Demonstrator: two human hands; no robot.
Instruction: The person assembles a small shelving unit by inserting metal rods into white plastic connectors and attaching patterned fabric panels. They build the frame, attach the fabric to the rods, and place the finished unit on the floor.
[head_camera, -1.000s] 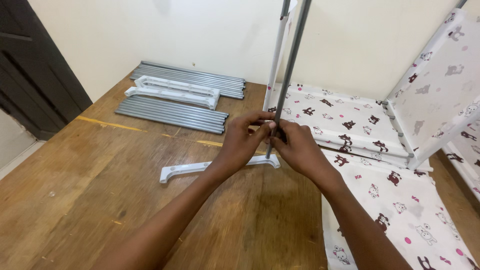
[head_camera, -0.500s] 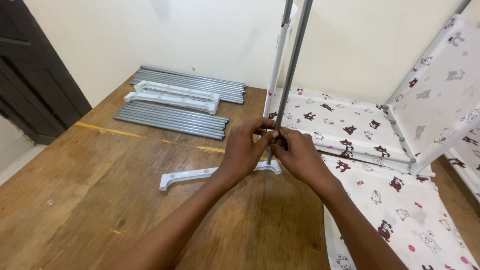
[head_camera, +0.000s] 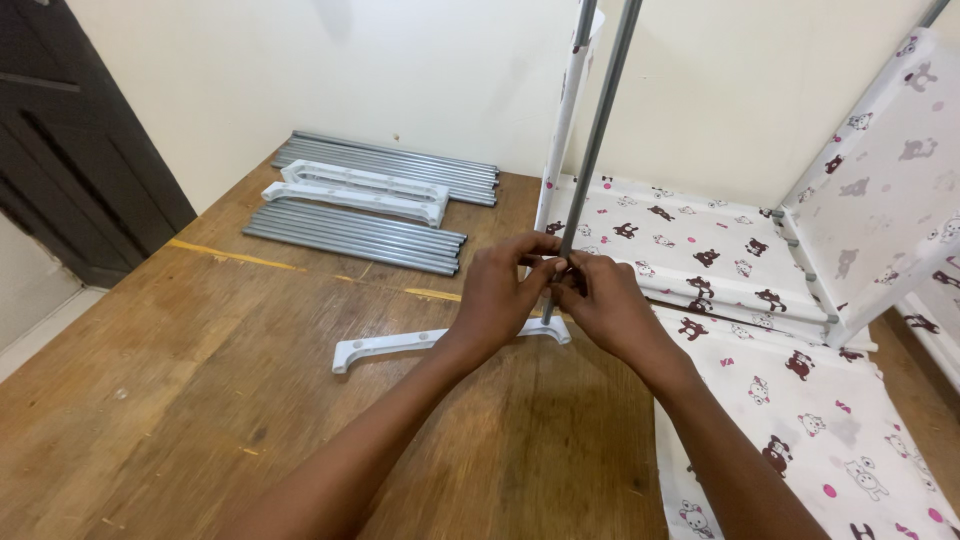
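The person's left hand (head_camera: 497, 293) and right hand (head_camera: 608, 303) are meeting around the lower part of a thin grey metal rod (head_camera: 597, 140), both closed on it with fingertips pinching it from either side. The rod is standing nearly upright, leaning slightly to the right, its foot sitting at the right end of a white plastic connector bar (head_camera: 400, 345) lying flat on the wooden floor (head_camera: 180, 400). Just behind the rod, a white tube (head_camera: 560, 130) is rising beside it. Two bundles of grey rods (head_camera: 355, 235) and another white plastic bracket (head_camera: 355, 193) are lying near the wall. White printed fabric panels (head_camera: 800, 420) are spreading on the right.
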